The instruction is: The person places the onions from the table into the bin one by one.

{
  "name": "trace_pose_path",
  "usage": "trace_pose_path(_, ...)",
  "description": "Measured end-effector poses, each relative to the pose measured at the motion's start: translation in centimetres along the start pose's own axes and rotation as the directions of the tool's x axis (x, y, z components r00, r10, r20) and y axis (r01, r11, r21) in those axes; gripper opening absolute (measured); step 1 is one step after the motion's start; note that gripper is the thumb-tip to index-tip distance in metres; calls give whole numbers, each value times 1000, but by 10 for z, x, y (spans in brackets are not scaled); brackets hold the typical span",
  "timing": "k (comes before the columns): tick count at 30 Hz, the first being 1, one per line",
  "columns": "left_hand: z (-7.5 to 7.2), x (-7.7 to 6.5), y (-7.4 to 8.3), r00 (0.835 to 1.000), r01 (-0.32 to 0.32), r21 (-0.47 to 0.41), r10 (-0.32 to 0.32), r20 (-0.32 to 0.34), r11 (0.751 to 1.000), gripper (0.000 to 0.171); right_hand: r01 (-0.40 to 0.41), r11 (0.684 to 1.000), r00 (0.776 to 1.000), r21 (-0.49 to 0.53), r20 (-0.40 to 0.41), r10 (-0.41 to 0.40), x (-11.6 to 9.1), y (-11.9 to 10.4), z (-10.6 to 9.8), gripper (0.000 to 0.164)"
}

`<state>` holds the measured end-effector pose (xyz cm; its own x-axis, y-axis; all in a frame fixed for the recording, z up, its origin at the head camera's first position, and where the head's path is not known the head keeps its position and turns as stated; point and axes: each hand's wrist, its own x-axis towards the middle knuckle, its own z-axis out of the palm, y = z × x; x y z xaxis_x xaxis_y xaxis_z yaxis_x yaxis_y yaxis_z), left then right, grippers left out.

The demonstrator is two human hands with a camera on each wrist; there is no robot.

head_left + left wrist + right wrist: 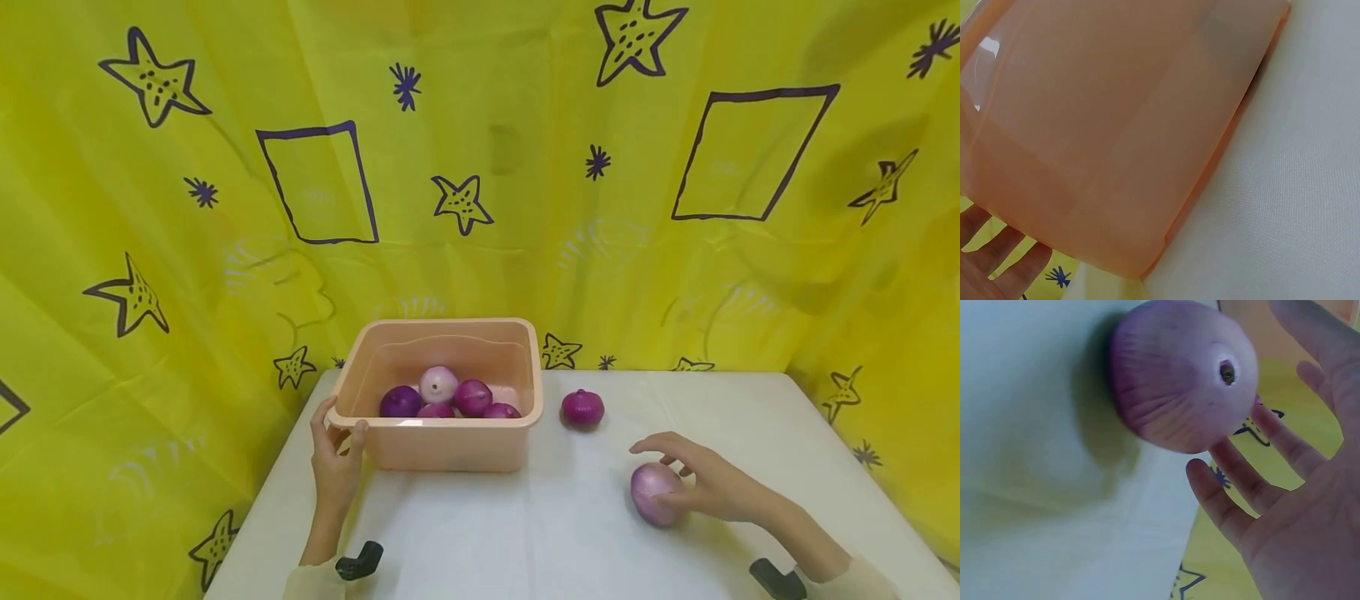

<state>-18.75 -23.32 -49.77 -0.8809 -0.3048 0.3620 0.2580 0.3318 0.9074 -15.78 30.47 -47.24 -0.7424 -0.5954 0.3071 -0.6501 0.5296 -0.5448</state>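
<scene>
A pale purple onion [657, 493] sits on the white table at the right. My right hand [708, 477] reaches over and beside it, fingers spread and thumb apart from the rest. In the right wrist view the onion [1185, 378] shows a dark root spot, and the fingers [1254, 481] hang loosely near it without closing round it. My left hand [337, 462] holds the front left corner of a peach plastic box [450, 446], thumb at the front and fingers along the side. Fingers [1007, 250] show against the box wall [1097, 125] in the left wrist view.
Several onions [438, 385] lie inside the box, purple and pale. Another purple onion [582, 408] stands on the white table [480, 533] just right of the box. A yellow curtain [525, 275] with drawn stars hangs behind and along the sides.
</scene>
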Motion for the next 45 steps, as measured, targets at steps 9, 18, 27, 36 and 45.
trace_pose_path(9, 0, 2, -1, 1000, 1, -2, -1, -1, 1000, 65, -67, 997, 996, 41, 67, 64, -18, 10, 4, 58)
trace_pose_path(18, 0, 1, 2, 1000, -8, -21, 9, 14, 1000, 68, -59, 982, 995, 177, 90, 43, -21, 20, 8, 60)
trace_pose_path(27, 0, 3, 0, 1000, -5, -21, 5, 5, 1000, 69, -81, 979, 990, 188, 126, 58, -18, 21, 7, 62)
trace_pose_path(36, -1, 1, 2, 1000, -2, -9, 2, 6, 1000, 67, -80, 986, 983, 147, 178, 53, -11, 21, 0, 60)
trace_pose_path(45, 0, 0, 1, 1000, -3, 20, 3, -4, 1000, 65, -28, 997, 994, 72, 109, 20, 12, 19, -23, 61)
